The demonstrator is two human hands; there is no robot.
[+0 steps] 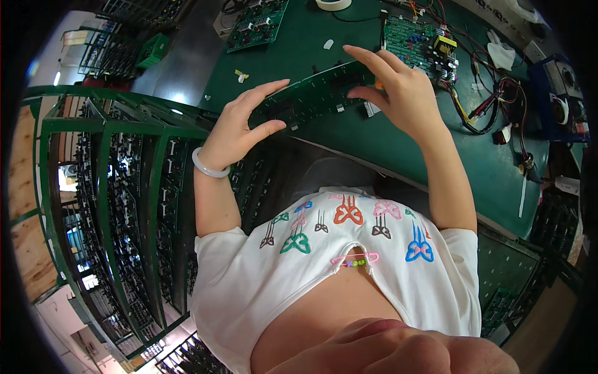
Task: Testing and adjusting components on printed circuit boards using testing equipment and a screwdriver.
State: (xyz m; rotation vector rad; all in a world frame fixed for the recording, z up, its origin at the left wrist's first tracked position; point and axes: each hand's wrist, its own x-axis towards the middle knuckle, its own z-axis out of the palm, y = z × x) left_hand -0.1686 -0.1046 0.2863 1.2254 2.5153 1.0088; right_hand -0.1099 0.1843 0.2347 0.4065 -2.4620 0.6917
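Note:
Between my two hands I hold a long green circuit board (pixel 311 96), tilted over the near edge of the green bench. My left hand (pixel 240 128) grips its left end, thumb on the near side and fingers behind the far edge. At the right end, my right hand (pixel 395 87) has its thumb near the board's face and its fingers over the top edge. Small pale solder points and a few connectors along the lower edge show on the board.
Left of me stands a green rack (pixel 106 128) filled with upright circuit boards. On the green bench (pixel 398 140) lie a populated board (pixel 414 47) with wires, another board (pixel 258 25), a tape roll (pixel 333 3) and a cable bundle (pixel 492 106). A blue box-shaped device (pixel 557 93) stands at the right.

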